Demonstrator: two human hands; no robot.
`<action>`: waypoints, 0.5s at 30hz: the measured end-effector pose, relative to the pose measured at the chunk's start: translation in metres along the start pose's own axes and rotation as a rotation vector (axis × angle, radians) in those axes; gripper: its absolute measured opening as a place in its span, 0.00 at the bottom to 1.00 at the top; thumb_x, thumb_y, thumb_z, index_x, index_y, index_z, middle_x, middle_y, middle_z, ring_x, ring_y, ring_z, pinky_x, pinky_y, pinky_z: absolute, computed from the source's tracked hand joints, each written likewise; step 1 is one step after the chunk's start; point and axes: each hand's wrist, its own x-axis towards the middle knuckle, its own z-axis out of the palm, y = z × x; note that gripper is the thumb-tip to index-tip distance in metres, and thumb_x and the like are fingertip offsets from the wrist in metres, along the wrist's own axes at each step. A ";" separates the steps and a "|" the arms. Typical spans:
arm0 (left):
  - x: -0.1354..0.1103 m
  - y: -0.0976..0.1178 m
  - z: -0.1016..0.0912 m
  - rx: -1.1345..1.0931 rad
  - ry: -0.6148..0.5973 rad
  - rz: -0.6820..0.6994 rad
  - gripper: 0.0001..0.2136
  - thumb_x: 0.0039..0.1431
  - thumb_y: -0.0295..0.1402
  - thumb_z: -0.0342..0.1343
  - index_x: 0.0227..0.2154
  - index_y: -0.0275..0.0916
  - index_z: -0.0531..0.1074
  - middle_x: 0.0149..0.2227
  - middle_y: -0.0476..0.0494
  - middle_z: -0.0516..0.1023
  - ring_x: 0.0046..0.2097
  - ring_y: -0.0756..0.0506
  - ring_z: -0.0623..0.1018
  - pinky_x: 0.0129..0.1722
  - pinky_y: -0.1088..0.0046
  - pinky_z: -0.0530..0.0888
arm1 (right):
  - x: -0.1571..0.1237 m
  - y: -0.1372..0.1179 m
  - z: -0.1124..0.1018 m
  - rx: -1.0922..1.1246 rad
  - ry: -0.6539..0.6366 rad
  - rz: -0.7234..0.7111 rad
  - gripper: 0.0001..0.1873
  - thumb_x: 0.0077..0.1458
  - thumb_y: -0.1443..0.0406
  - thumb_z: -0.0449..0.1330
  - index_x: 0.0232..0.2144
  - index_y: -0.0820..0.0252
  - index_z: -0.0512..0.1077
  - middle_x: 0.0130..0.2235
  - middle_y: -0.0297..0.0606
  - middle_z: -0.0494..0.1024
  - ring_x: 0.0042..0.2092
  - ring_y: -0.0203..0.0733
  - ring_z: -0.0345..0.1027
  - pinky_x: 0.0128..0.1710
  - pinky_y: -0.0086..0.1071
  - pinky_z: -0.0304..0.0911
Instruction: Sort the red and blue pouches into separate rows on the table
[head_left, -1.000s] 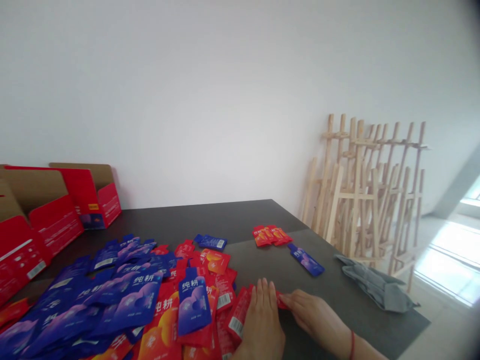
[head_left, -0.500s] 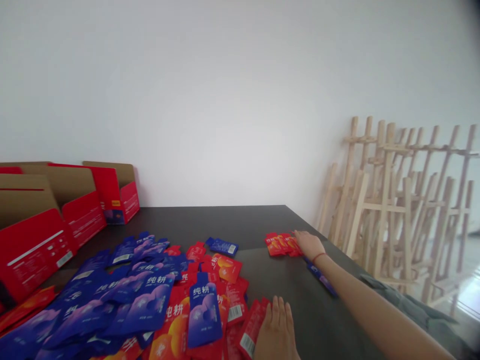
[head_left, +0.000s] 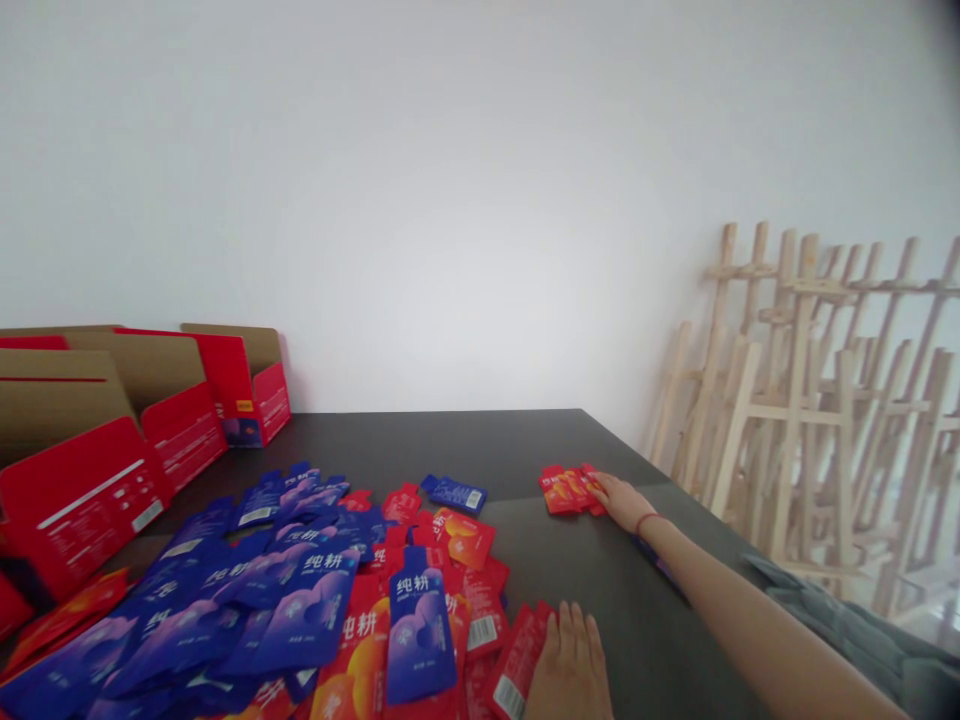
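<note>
A heap of blue and red sachets (head_left: 315, 600) covers the left and middle of the dark table (head_left: 480, 450). My left hand (head_left: 571, 665) lies flat at the heap's right edge, fingers together, resting on a red sachet (head_left: 517, 660). My right arm stretches forward; my right hand (head_left: 621, 498) rests against a small row of red sachets (head_left: 568, 490) near the table's far right side. Whether its fingers pinch a sachet cannot be made out. A blue sachet (head_left: 651, 556) lies partly hidden under my right forearm.
Open red cardboard boxes (head_left: 97, 440) stand along the left side of the table. A single blue sachet (head_left: 454, 493) lies apart from the heap. Wooden easels (head_left: 810, 390) lean on the wall at the right. A grey cloth (head_left: 862, 630) lies on the table's right edge.
My right hand left the spot beside my left hand and reached forward to the row of red sachets. The view shifted slightly. My left hand stayed flat at the heap's edge.
</note>
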 end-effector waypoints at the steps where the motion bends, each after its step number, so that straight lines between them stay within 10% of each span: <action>1: 0.000 0.000 0.000 -0.004 -0.011 0.003 0.27 0.59 0.31 0.41 0.60 0.24 0.58 0.60 0.26 0.62 0.61 0.31 0.64 0.56 0.53 0.68 | 0.000 0.001 0.000 0.012 -0.008 -0.010 0.20 0.62 0.59 0.56 0.54 0.58 0.65 0.58 0.44 0.65 0.55 0.50 0.63 0.53 0.52 0.60; 10: -0.006 -0.002 -0.007 -0.007 0.020 0.024 0.26 0.60 0.31 0.42 0.59 0.23 0.60 0.60 0.26 0.63 0.61 0.31 0.63 0.57 0.54 0.66 | -0.014 -0.013 -0.023 0.083 -0.017 0.009 0.24 0.65 0.58 0.45 0.60 0.61 0.61 0.62 0.50 0.61 0.62 0.54 0.55 0.58 0.53 0.51; 15: -0.019 -0.006 -0.061 -0.044 0.000 0.064 0.22 0.60 0.29 0.43 0.54 0.24 0.67 0.57 0.26 0.67 0.58 0.34 0.67 0.56 0.56 0.64 | -0.058 -0.059 -0.056 0.191 0.024 -0.186 0.22 0.63 0.64 0.46 0.56 0.65 0.66 0.58 0.52 0.67 0.60 0.51 0.57 0.60 0.45 0.49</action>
